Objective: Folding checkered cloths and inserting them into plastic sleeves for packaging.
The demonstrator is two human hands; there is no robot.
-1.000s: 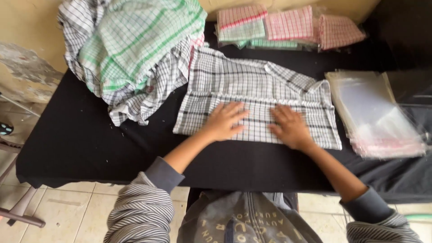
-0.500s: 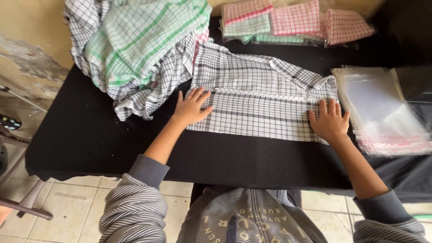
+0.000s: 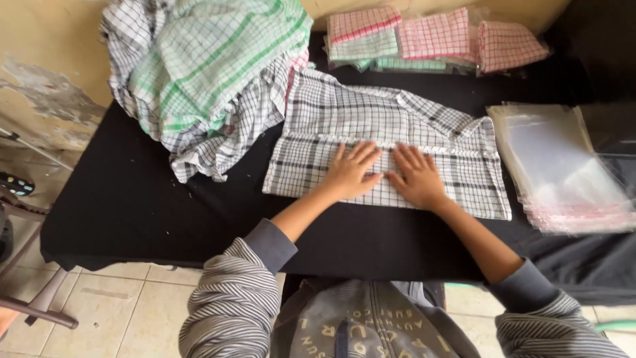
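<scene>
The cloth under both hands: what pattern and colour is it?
The cloth is white with a dark checked grid, clearest in the head view.

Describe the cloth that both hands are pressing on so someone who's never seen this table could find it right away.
On the black table, look at the middle, right of the big rumpled heap of checked cloths and left of the stack of clear plastic bags. The white cloth with dark grid lines lies spread flat there, under the left hand and right hand. It alone is spread out.

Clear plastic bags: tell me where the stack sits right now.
In the head view, the stack of clear plastic bags lies at the table's right end, just right of the checked cloth under both hands, below the folded cloths.
</scene>
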